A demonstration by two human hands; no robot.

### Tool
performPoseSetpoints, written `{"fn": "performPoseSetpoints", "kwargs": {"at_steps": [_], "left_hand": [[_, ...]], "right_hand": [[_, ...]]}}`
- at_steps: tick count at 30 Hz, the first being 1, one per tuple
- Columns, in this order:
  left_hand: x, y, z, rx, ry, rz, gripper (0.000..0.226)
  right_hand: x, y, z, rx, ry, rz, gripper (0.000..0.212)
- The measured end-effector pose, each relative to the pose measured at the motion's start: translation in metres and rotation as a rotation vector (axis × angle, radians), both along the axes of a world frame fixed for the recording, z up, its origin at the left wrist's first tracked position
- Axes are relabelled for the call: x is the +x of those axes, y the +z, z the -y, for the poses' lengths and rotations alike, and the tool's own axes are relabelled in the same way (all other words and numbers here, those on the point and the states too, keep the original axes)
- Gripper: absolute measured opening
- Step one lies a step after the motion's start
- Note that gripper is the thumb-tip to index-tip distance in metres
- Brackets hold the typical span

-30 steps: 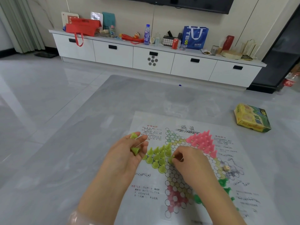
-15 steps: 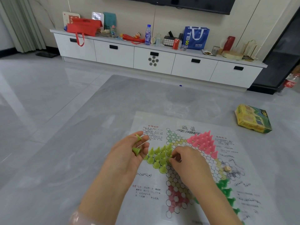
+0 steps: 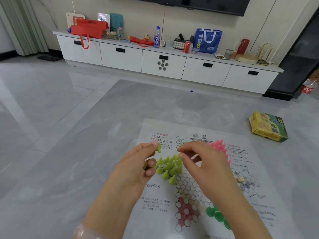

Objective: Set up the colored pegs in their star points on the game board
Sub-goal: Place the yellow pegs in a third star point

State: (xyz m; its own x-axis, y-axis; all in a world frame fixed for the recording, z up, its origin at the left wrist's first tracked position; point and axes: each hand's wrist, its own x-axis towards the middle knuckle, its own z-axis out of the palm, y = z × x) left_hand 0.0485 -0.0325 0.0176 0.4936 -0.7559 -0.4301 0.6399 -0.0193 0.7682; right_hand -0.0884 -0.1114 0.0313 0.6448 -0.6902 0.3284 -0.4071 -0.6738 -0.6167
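The printed paper game board (image 3: 250, 169) lies flat on the grey floor mat. A cluster of lime green pegs (image 3: 168, 167) stands in its left star point. Pink pegs (image 3: 220, 146) fill the upper right point, partly hidden behind my right hand. Dark green pegs (image 3: 216, 213) stand at the lower right. My left hand (image 3: 133, 169) pinches one lime peg (image 3: 158, 147) between thumb and forefinger and holds another lime peg (image 3: 145, 165) with its lower fingers. My right hand (image 3: 205, 168) hovers above the lime cluster, thumb and forefinger slightly apart with nothing between them.
A small beige piece (image 3: 240, 179) lies on the right part of the board. A yellow and green box (image 3: 268, 126) sits on the floor to the right. A long white cabinet (image 3: 164, 64) with bags and bottles on top runs along the far wall.
My right hand has lifted from the lime cluster and moved up toward my left hand. My left hand has raised its pinched peg slightly.
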Motion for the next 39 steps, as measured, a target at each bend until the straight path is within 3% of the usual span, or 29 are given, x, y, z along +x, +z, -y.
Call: {"fn": "performPoseSetpoints", "kwargs": {"at_steps": [4, 13, 18, 21, 26, 39], "left_hand": [[-0.003, 0.002, 0.000, -0.005, -0.097, 0.073, 0.028], [-0.010, 0.004, 0.002, -0.023, -0.265, 0.126, 0.019], [-0.001, 0.000, 0.006, -0.071, -0.102, -0.031, 0.023], [0.006, -0.001, 0.006, -0.090, 0.000, -0.090, 0.032], [0.005, -0.001, 0.003, -0.114, 0.013, -0.088, 0.030], [0.003, 0.009, 0.000, -0.065, -0.040, -0.013, 0.008]], "right_hand": [[0.003, 0.004, -0.010, -0.044, 0.111, 0.119, 0.018], [0.002, 0.002, -0.008, -0.104, 0.137, 0.124, 0.012], [-0.006, 0.001, 0.005, 0.021, -0.029, 0.163, 0.009], [-0.015, -0.006, 0.015, 0.086, -0.131, -0.035, 0.010], [-0.019, -0.025, 0.018, 0.011, -0.103, -0.398, 0.003], [-0.007, -0.034, 0.011, -0.018, -0.038, -0.443, 0.004]]}}
